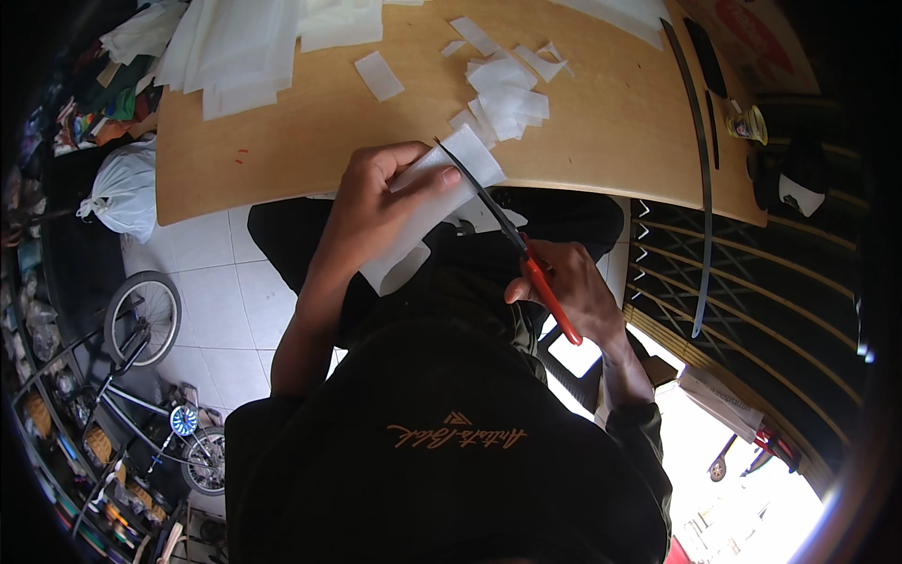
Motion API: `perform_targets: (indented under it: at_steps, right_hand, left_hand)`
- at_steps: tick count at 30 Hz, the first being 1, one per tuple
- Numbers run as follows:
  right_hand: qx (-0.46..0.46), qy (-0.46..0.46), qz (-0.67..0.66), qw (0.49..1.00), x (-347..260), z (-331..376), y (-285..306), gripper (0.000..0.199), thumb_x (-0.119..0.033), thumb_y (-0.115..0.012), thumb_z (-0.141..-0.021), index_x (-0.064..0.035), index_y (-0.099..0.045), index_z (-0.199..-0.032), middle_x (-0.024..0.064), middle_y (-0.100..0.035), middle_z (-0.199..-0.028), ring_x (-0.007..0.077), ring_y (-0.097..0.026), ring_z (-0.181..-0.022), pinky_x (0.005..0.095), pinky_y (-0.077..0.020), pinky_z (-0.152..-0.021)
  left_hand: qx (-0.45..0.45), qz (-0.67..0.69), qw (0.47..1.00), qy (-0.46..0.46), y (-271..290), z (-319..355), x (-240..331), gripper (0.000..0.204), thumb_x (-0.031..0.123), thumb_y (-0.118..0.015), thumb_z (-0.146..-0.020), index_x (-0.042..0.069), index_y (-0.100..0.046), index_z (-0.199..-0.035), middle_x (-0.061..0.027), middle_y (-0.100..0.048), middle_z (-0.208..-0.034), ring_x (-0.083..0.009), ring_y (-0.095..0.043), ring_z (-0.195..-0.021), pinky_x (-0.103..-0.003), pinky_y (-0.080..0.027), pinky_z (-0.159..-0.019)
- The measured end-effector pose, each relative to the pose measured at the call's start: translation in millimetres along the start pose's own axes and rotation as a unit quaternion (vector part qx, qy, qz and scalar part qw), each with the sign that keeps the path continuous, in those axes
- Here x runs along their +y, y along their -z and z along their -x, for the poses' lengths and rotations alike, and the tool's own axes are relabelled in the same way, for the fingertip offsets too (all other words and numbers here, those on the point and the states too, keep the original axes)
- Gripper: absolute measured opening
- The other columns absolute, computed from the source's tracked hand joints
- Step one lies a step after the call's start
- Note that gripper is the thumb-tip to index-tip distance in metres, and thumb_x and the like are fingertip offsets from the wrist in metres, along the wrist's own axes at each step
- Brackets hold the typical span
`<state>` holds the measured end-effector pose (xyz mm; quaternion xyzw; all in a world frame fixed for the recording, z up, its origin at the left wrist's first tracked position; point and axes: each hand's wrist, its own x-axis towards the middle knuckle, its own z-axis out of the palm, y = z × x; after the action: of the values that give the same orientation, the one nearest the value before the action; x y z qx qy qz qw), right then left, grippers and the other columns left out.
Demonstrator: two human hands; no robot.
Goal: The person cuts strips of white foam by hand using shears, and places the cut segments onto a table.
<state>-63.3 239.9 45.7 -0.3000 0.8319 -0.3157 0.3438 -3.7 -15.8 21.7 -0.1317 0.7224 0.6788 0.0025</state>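
Observation:
My left hand grips a long white strip of fabric-like sheet at the near edge of the wooden table, thumb on top. My right hand holds scissors with red handles. The dark blades are open across the strip's far end, touching it. A pile of small cut white pieces lies on the table just beyond the strip. One single white piece lies apart to the left of the pile.
Stacks of larger white sheets cover the table's far left. A long dark curved strip and a small jar sit at the right edge. On the tiled floor to the left are a white bag and a bicycle.

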Motion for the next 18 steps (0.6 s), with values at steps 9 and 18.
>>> perform_targets:
  at_steps: [9, 18]
  right_hand:
    - [0.003, -0.041, -0.040, 0.998, -15.1, -17.3, -4.2, 0.059, -0.051, -0.078, -0.076, 0.0043, -0.059, -0.072, 0.0154, -0.053, -0.055, 0.0310, -0.052, -0.048, 0.0412, -0.0420, -0.056]
    - [-0.005, 0.091, -0.008, 0.996, 3.8, -26.9, -5.0, 0.061, -0.054, -0.076, -0.079, 0.0037, -0.058, -0.068, 0.0080, -0.047, -0.047, 0.0164, -0.045, -0.040, 0.0361, -0.0318, -0.044]
  left_hand:
    - [-0.030, 0.035, 0.994, 0.098, 16.2, -13.7, 5.1, 0.027, 0.019, -0.071, -0.090, -0.006, -0.069, -0.101, -0.0075, -0.068, -0.077, -0.0102, -0.065, -0.067, -0.024, -0.052, -0.061]
    - [-0.046, 0.030, 0.994, 0.090, 19.0, -17.0, 3.9, 0.027, 0.020, -0.071, -0.090, -0.006, -0.070, -0.099, -0.0072, -0.067, -0.075, -0.0108, -0.064, -0.065, -0.025, -0.053, -0.060]
